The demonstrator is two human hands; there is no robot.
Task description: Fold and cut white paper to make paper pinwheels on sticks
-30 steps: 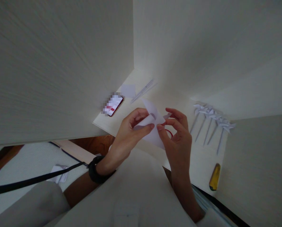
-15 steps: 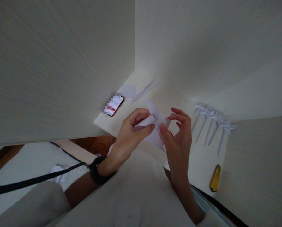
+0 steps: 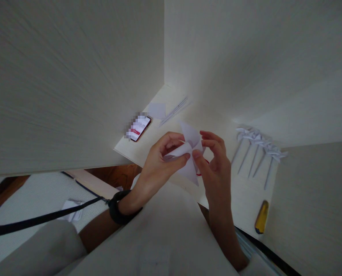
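A white folded paper piece [image 3: 190,153] with curled flaps, shaped like a pinwheel head, is held above the near edge of a pale desk [image 3: 193,115]. My left hand [image 3: 159,163] pinches its left flap between thumb and fingers. My right hand [image 3: 213,168] pinches its centre from the right, thumb against forefinger. A red object [image 3: 201,173] shows only as a sliver under my right hand.
A phone [image 3: 139,127] with a lit screen lies at the desk's left edge. A small paper square [image 3: 157,110] and thin sticks [image 3: 175,109] lie behind it. Several finished paper pinwheels [image 3: 258,147] lie in a row at right, a yellow cutter [image 3: 261,217] nearer. Walls enclose the desk.
My right hand has drawn closer to the left, its fingers curling in onto the paper's centre. The paper has turned slightly and a flap now stands up higher.
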